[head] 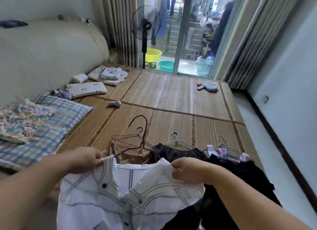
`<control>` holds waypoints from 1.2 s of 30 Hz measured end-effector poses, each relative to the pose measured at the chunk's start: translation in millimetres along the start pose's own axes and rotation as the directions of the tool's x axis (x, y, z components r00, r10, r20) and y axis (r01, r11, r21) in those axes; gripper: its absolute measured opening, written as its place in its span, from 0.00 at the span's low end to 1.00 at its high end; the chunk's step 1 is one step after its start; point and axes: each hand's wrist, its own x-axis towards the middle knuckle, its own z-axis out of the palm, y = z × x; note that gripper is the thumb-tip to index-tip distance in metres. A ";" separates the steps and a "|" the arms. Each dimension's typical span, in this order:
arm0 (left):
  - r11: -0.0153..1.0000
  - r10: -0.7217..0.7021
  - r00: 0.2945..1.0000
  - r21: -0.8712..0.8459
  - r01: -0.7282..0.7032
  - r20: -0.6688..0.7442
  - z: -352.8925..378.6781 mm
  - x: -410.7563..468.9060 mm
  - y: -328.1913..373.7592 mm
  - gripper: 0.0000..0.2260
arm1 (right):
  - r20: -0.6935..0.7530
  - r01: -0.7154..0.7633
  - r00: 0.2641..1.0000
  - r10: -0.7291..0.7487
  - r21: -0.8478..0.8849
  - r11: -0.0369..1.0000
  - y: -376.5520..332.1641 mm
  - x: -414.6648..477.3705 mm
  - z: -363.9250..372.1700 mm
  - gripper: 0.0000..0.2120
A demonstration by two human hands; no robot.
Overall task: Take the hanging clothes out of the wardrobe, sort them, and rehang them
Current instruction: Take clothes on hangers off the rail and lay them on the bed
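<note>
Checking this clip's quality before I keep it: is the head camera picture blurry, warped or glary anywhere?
Head view: daylight through the balcony door leaves a glare streak on the bamboo mat; wide-angle distortion bows the right curtain; the plaid pillow looks soft; the white shirt reads fairly sharp.

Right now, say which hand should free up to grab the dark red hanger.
Left, probably. The left hand pinches the white shirt beside one end of the dark red hanger; the right hand holds it nearer the black garment.
</note>
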 end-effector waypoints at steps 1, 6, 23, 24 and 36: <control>0.999 0.032 0.999 -0.014 -0.032 0.038 0.7 7.1 13.5 0.11 | 0.018 -0.045 0.999 0.044 0.029 0.999 10.8 -8.4 -3.8 0.08; 0.978 0.206 0.966 -0.005 -0.208 0.156 -4.0 46.2 114.4 0.12 | 0.080 -0.248 0.967 0.241 0.100 0.964 88.5 -57.2 -37.1 0.07; 0.944 0.256 0.966 -0.217 -0.247 0.014 43.1 236.4 480.3 0.13 | 0.022 -0.460 0.886 0.463 0.159 0.874 474.6 -34.2 -134.1 0.11; 0.947 0.238 0.971 -0.225 -0.230 0.007 49.1 252.2 492.4 0.12 | -0.012 -0.455 0.886 0.463 0.169 0.875 492.6 -22.8 -131.7 0.12; 0.966 0.113 0.991 -0.241 -0.093 0.069 134.9 390.3 541.1 0.15 | -0.205 -0.486 0.813 0.545 0.277 0.829 633.9 123.7 -29.5 0.18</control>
